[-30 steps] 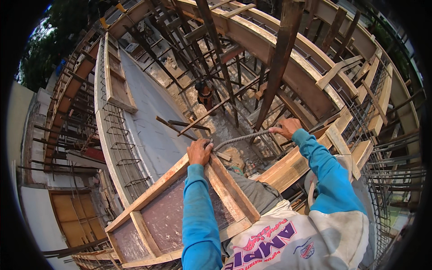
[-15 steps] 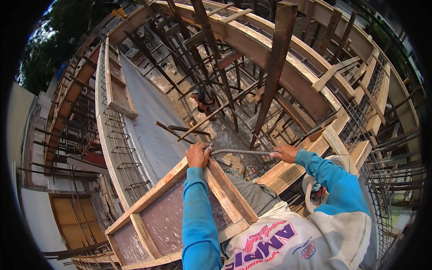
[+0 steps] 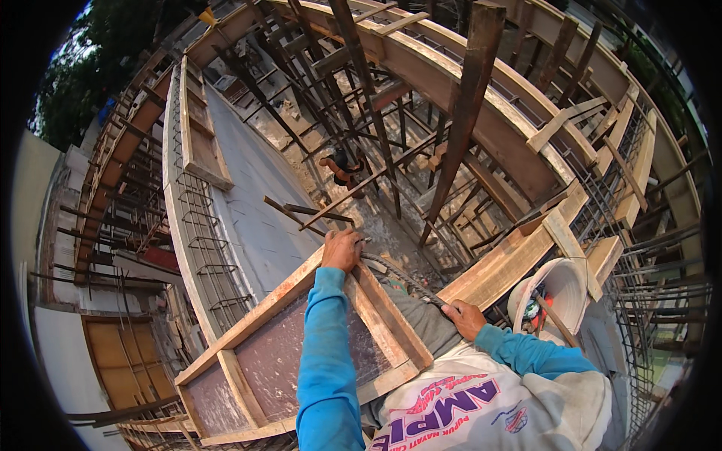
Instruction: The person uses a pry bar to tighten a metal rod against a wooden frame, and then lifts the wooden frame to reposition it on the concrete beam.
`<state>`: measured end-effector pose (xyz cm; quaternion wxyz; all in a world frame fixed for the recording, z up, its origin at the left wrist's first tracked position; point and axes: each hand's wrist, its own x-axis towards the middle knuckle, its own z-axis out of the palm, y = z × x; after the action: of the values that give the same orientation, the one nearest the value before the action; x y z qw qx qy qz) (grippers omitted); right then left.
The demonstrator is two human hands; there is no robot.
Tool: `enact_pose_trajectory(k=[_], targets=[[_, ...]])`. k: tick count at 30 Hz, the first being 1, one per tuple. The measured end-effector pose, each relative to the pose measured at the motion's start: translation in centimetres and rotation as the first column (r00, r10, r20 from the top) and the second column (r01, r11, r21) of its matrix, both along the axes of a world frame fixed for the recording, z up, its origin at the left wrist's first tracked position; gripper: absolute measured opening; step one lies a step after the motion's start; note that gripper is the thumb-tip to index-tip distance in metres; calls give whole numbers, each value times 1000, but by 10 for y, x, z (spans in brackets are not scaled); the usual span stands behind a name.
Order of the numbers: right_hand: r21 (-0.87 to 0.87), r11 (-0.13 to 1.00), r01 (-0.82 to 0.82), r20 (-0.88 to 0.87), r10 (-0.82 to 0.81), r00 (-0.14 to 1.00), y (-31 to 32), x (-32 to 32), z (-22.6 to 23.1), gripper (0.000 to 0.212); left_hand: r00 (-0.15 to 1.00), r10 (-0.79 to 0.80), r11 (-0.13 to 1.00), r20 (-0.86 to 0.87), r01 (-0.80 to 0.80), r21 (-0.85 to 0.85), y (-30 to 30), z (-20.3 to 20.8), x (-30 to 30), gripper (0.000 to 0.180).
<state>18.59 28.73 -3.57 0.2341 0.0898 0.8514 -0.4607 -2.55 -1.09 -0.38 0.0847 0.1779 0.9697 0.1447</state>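
My left hand [image 3: 342, 250] is closed over the upper corner of a wood-framed formwork panel [image 3: 274, 357] that leans against me. A small dark metal tip shows by its fingers; what it belongs to is hard to make out. My right hand [image 3: 465, 319] is closed on the lower end of a ribbed steel bar [image 3: 406, 279]. The bar slopes from beside the left hand down to the right, across my grey trousers. Its upper end lies against the panel's corner, partly hidden by the left hand.
A white bucket [image 3: 571, 289] with tools stands right, beside timber planks [image 3: 519, 259]. Steel rebar cages [image 3: 214, 263] run along the left formwork wall. Upright timber posts [image 3: 466, 113] rise ahead. Another person [image 3: 344, 169] is at work far below.
My right hand has swung the bar's end down and toward me, from nearly level to a slope. The left hand stays at the panel's corner. More of the bucket shows.
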Motion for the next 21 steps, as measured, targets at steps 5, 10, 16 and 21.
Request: enact_pose_trajectory(k=[5,10,16,21], targets=[[13,999,42,-43,-41,998,11,-2,12,49,994,72,925,88,-99,368,20,29,-4,17],[78,996,44,-176,-29,984,22,-9,37,46,990,-111,908,87,66,414,7,61,-19,18],[-113,985,-132,-107,120,987,30,-9,26,50,912,-164,892,376,-26,452,-30,106,-8,22],[-223,962,-159,-132,131,982,24,-6,29,52,959,-150,939,241,62,338,-21,146,3,24]])
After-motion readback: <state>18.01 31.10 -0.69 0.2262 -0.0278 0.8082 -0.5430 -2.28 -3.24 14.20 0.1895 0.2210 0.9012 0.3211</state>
